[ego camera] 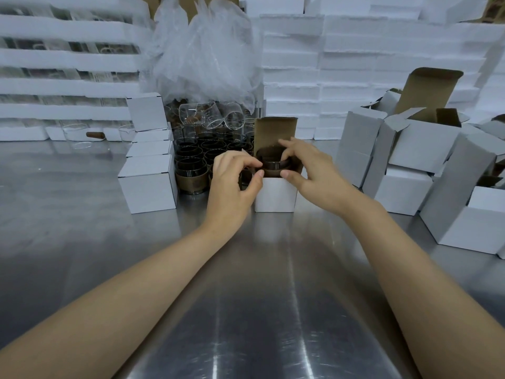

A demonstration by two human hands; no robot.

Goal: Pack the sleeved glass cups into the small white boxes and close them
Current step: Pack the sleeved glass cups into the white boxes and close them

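A single wide-angle camera sat on the person's head, facing forward and down along both forearms onto a steel table (246, 310). It looked from close by: the left hand (232, 181) and right hand (308, 173) met mid-picture around a cup (273, 164) in a white box (276, 195). Foam stacks (355, 50) closed off the top edge, their lines bowed.
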